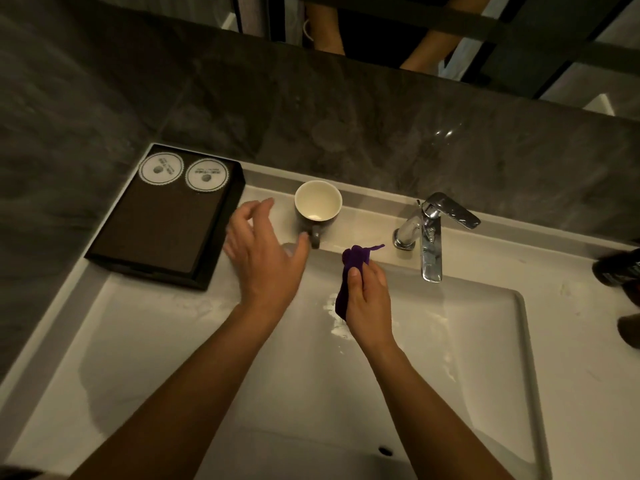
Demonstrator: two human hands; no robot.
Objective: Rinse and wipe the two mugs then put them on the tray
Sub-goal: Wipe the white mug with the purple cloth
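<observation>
The wide white rectangular sink [485, 393] takes most of the view, and its basin shows wet patches, so anything that slips here falls on hard ceramic. The flat black rectangular tray [152, 230] lies on the white worktop [367, 221], at the left of the sink's back ledge; two round white paper coasters [161, 169] lie at its far end and no mug stands on it yet. The chrome lever tap [431, 237] stands on the same ledge, to the right, and no water runs from it. Only one mug is seen: a dark mug with a cream inside [318, 209], upright on the ledge between tray and tap, its handle turned toward the basin. The left hand [263, 251] hovers just beside this handle, fingers [256, 209] spread apart and holding nothing; whether the thumb touches the handle I cannot tell. The right hand [367, 299] is over the basin, fingers closed on a small crumpled purple cloth [353, 265]. I judge that wet skin could let the handle slide, and the mug would drop into the basin and chip. A careless reach could also push it off the ledge. The second mug is not in view.
</observation>
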